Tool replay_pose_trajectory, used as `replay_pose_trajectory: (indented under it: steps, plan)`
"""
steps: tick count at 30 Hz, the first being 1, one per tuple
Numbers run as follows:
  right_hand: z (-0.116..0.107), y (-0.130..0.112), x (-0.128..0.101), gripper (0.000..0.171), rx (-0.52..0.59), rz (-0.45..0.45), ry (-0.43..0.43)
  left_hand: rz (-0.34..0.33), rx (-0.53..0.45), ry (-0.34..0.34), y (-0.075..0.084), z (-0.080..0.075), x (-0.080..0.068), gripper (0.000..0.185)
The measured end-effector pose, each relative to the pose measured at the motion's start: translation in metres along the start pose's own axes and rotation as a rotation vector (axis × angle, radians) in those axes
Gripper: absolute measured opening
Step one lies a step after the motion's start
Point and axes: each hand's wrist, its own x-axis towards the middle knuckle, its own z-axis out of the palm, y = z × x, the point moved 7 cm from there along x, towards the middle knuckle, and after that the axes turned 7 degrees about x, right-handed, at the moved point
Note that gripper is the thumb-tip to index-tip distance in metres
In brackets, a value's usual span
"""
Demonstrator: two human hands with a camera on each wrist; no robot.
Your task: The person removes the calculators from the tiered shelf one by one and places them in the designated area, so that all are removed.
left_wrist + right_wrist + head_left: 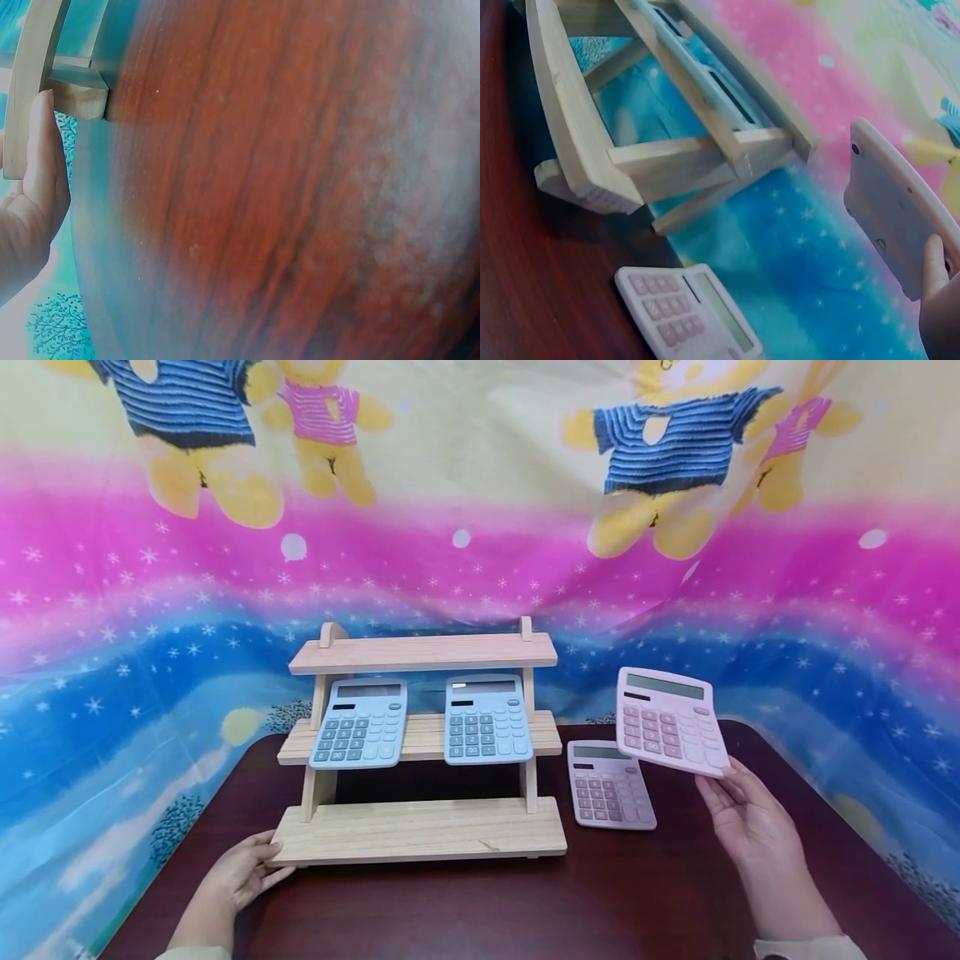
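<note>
Your right hand pinches pink calculator by lower corner, lifted clear of worktop. Your left hand, fingers straight, braces wooden rack at front-left corner, steadying it.

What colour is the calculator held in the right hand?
Pink calculator, gripped by the right hand; clearest in the head view.

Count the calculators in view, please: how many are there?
4. Two blue plastic calculators lean on the wooden rack's middle shelf, one pink calculator lies on the dark table, one pink calculator is in the right hand.
</note>
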Motion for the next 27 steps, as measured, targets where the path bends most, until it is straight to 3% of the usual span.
replay_pose_trajectory:
  steps: [12, 20, 27]
  plan:
    - [-0.04, -0.026, 0.009, 0.027, 0.074, 0.019, -0.015, 0.017, 0.01, -0.003, -0.001, 0.002, -0.001, 0.062]
    - [-0.037, -0.031, 0.001, 0.034, 0.075, 0.029, 0.011, 0.015, 0.016, 0.004, -0.001, 0.002, -0.002, 0.062]
    - [-0.052, -0.039, 0.002, 0.032, 0.095, 0.04, 0.056, 0.012, 0.024, 0.011, 0.001, 0.002, -0.002, 0.062]
